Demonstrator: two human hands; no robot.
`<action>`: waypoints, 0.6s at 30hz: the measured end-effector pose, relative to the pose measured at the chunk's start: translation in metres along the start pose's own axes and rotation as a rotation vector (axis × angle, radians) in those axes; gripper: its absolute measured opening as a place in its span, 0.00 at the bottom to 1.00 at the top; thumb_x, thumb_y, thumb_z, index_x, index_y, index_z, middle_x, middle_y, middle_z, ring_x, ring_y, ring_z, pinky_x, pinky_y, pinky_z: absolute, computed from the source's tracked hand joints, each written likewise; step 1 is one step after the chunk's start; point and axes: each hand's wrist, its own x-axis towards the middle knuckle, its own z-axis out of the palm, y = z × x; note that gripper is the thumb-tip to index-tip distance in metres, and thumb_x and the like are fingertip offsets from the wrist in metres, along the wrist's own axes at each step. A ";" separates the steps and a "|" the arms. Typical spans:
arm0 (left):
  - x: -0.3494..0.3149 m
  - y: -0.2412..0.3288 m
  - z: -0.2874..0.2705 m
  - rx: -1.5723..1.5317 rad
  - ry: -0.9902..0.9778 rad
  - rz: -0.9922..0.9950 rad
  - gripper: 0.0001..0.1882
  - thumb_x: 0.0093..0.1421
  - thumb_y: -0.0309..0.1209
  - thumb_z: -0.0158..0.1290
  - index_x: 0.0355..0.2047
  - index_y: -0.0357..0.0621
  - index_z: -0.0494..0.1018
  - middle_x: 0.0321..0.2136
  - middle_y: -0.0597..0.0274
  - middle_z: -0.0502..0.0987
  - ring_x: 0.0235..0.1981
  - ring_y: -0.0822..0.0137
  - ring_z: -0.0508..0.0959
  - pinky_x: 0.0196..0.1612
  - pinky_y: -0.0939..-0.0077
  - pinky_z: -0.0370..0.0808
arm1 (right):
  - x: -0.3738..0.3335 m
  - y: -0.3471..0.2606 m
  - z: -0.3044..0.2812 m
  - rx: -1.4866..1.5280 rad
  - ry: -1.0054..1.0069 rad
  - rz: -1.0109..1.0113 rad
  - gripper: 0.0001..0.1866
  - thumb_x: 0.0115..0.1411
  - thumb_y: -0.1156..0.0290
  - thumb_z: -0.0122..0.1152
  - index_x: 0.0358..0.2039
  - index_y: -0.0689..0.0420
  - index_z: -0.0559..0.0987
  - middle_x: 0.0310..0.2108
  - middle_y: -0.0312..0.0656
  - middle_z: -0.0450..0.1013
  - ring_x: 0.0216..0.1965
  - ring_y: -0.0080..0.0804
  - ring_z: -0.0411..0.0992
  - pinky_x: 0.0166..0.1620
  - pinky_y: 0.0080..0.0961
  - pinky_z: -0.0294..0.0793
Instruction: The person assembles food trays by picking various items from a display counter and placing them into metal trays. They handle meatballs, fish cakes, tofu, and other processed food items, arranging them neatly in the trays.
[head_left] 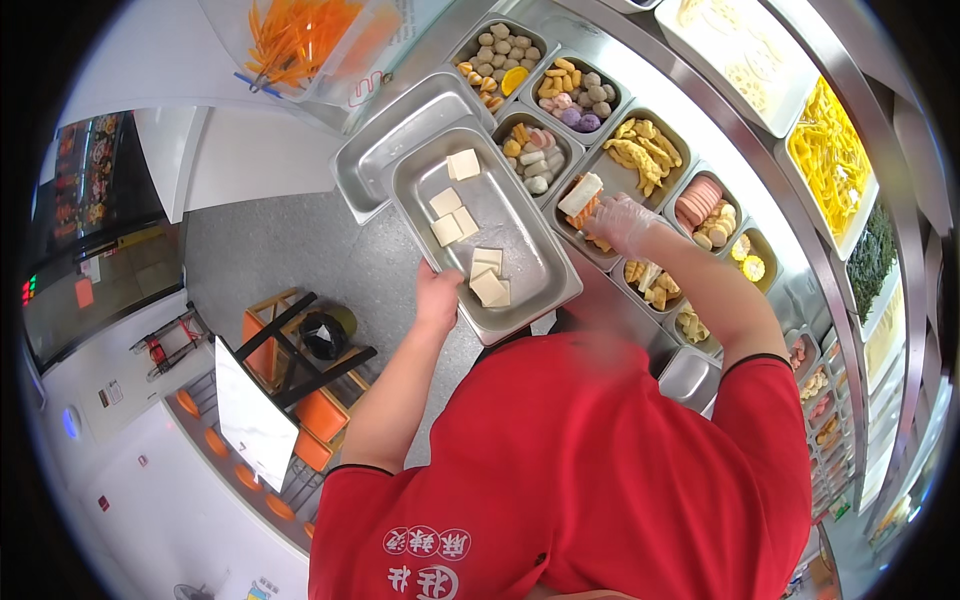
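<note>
My left hand (439,297) grips the near left rim of a deep steel tray (420,205) holding several pale square slices (458,225) that look like tofu. The tray is tilted and held out in front of me. My right hand (627,226), in a clear plastic glove, reaches into a steel pan in the counter. Its fingers are drawn together at a white block (583,193) and some orange-brown ridged pieces (577,212). What lies between the fingertips is hidden. Yellow-brown folded strips (644,154) fill the far part of that pan.
Another steel pan (352,165) sits under the far side of the held tray. Pans of meatballs (500,48), sliced sausage (700,200) and corn (745,260) line the counter. A clear bin of orange strips (300,40) stands far left. Stools and a table (255,410) are at lower left.
</note>
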 end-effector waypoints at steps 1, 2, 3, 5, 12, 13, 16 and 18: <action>-0.001 0.001 0.000 -0.003 -0.001 -0.003 0.30 0.53 0.14 0.48 0.60 0.33 0.68 0.47 0.55 0.80 0.46 0.61 0.82 0.52 0.66 0.79 | 0.004 0.004 0.004 0.007 0.002 -0.020 0.22 0.56 0.71 0.69 0.53 0.52 0.79 0.48 0.43 0.79 0.54 0.45 0.77 0.59 0.40 0.72; -0.001 0.001 0.000 0.004 0.013 -0.011 0.30 0.53 0.14 0.48 0.60 0.33 0.69 0.47 0.56 0.81 0.46 0.62 0.82 0.52 0.67 0.78 | 0.007 0.008 0.005 0.010 0.027 -0.043 0.20 0.57 0.71 0.68 0.51 0.51 0.80 0.46 0.43 0.81 0.53 0.46 0.79 0.58 0.40 0.74; -0.002 0.001 0.000 -0.003 -0.003 -0.003 0.30 0.53 0.14 0.48 0.60 0.32 0.69 0.47 0.56 0.81 0.46 0.61 0.82 0.52 0.67 0.78 | 0.009 0.011 0.005 0.014 0.003 -0.048 0.18 0.58 0.70 0.67 0.50 0.50 0.82 0.45 0.44 0.82 0.51 0.47 0.80 0.57 0.40 0.75; -0.002 -0.001 -0.002 0.005 0.002 0.008 0.30 0.53 0.14 0.48 0.60 0.32 0.69 0.48 0.55 0.80 0.46 0.61 0.82 0.53 0.67 0.78 | 0.012 0.016 -0.001 0.078 -0.073 -0.007 0.23 0.57 0.70 0.68 0.55 0.49 0.80 0.47 0.47 0.81 0.53 0.50 0.79 0.58 0.41 0.75; -0.003 -0.008 -0.009 0.032 0.011 0.003 0.32 0.52 0.14 0.47 0.61 0.33 0.67 0.49 0.51 0.79 0.48 0.56 0.82 0.53 0.63 0.80 | 0.012 0.012 -0.030 0.299 -0.256 0.101 0.29 0.58 0.60 0.71 0.61 0.46 0.78 0.47 0.51 0.82 0.53 0.53 0.79 0.56 0.43 0.78; -0.004 -0.009 -0.010 0.025 0.008 0.002 0.32 0.52 0.14 0.47 0.61 0.33 0.67 0.49 0.51 0.79 0.48 0.56 0.82 0.53 0.63 0.80 | 0.012 0.012 -0.032 0.294 -0.260 0.086 0.30 0.58 0.58 0.72 0.62 0.43 0.77 0.47 0.48 0.83 0.53 0.52 0.80 0.55 0.44 0.79; -0.005 -0.009 -0.011 0.014 0.028 -0.008 0.31 0.52 0.14 0.47 0.60 0.32 0.67 0.48 0.51 0.79 0.48 0.56 0.82 0.52 0.63 0.80 | 0.010 0.012 -0.037 0.332 -0.305 0.107 0.34 0.56 0.52 0.74 0.64 0.40 0.76 0.48 0.44 0.83 0.51 0.51 0.81 0.53 0.44 0.79; -0.005 -0.009 -0.011 0.020 0.042 -0.008 0.30 0.52 0.15 0.48 0.59 0.31 0.68 0.47 0.52 0.80 0.47 0.57 0.82 0.52 0.64 0.79 | 0.012 0.014 -0.037 0.392 -0.316 0.174 0.35 0.55 0.51 0.76 0.63 0.42 0.77 0.48 0.45 0.84 0.50 0.51 0.81 0.53 0.44 0.79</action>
